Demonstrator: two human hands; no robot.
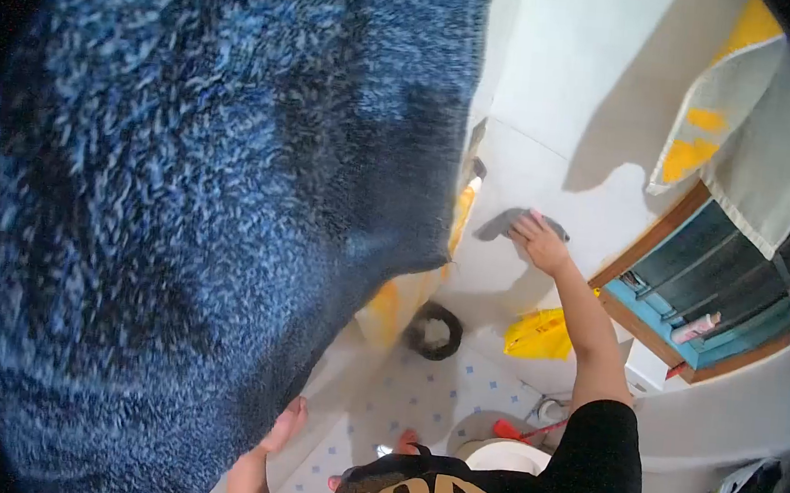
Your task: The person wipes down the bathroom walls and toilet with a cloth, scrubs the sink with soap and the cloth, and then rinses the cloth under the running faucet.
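My right hand (540, 241) presses a grey cloth (507, 224) flat against the white wall (558, 101), with its fingers spread over the cloth. Low in the view, my left hand (285, 425) is beside the lower edge of a large blue and black fluffy towel (185, 181). The towel fills the left side of the view and covers part of that hand, so what its fingers do is hard to see.
Below the wall are a yellow bag (539, 334), a dark round bin (434, 333) and a white toilet (506, 456) with a red-handled brush (515, 433). A wood-framed window (650, 339) and a hanging white and yellow cloth (744, 117) are at right.
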